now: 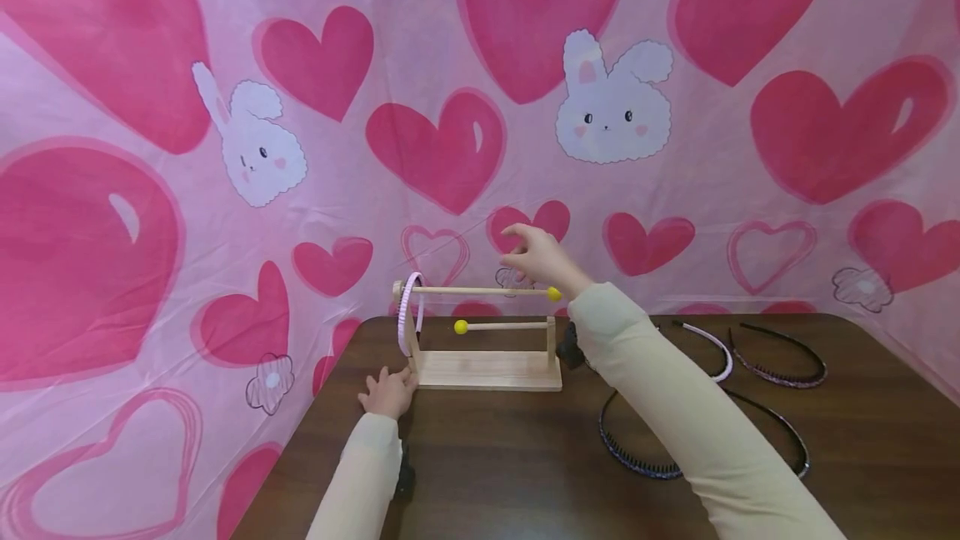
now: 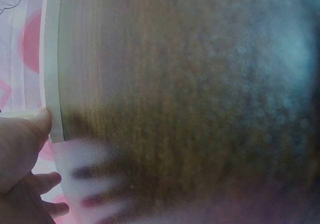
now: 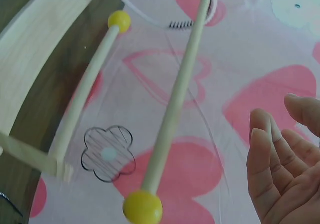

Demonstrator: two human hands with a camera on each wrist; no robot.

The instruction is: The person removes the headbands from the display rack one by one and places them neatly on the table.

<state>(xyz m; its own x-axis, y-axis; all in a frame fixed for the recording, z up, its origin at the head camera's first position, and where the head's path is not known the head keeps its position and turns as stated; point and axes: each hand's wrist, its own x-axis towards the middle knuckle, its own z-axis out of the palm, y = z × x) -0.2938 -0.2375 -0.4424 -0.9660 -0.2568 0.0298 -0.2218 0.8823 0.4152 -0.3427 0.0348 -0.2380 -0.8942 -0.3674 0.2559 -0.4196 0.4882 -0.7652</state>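
Observation:
A light wooden stand [image 1: 491,370] with two dowels, each tipped with a yellow ball, stands on the table. A pale pink headband [image 1: 405,319] hangs at the left end of its upper dowel [image 1: 480,291]. My left hand [image 1: 388,392] rests at the left end of the stand's base, fingers spread; in the left wrist view its thumb [image 2: 44,121] touches a pale edge. Over the right part of the upper dowel, my right hand [image 1: 543,257] is raised with loosely bent fingers. The right wrist view shows that hand [image 3: 280,179] holding nothing, apart from the dowel.
On the right of the brown table [image 1: 510,457] lie a white headband [image 1: 726,357], a dark one [image 1: 787,378] and a larger dark one [image 1: 637,465], partly hidden by my right sleeve. A pink heart-patterned cloth [image 1: 435,40] hangs behind.

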